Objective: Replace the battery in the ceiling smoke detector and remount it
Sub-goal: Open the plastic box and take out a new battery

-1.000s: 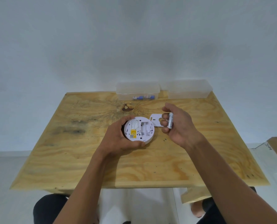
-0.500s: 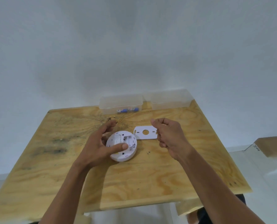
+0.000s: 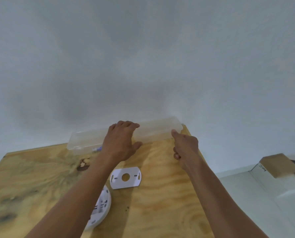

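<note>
The white round smoke detector (image 3: pixel 101 207) lies back side up on the wooden table (image 3: pixel 160 206), partly hidden under my left forearm. Its flat white mounting plate (image 3: pixel 120 183) lies just beyond it. My left hand (image 3: pixel 121 141) is at the far edge, fingers over the top and thumb on the front of the right clear plastic box (image 3: pixel 157 128). My right hand (image 3: pixel 186 148) is by that box's right end, index finger stretched to it, the other fingers curled. No battery shows; the curled fingers hide whatever they hold.
A second clear plastic box (image 3: pixel 83 141) sits to the left along the wall, with small blue items (image 3: pixel 97 149) inside. A brown cardboard box (image 3: pixel 277 164) stands on a white surface off the table's right side. A white wall rises right behind the table.
My left hand let go of the smoke detector and both hands moved to the far clear box. The view tilted up and forward. The battery seen in my right hand earlier is out of sight.
</note>
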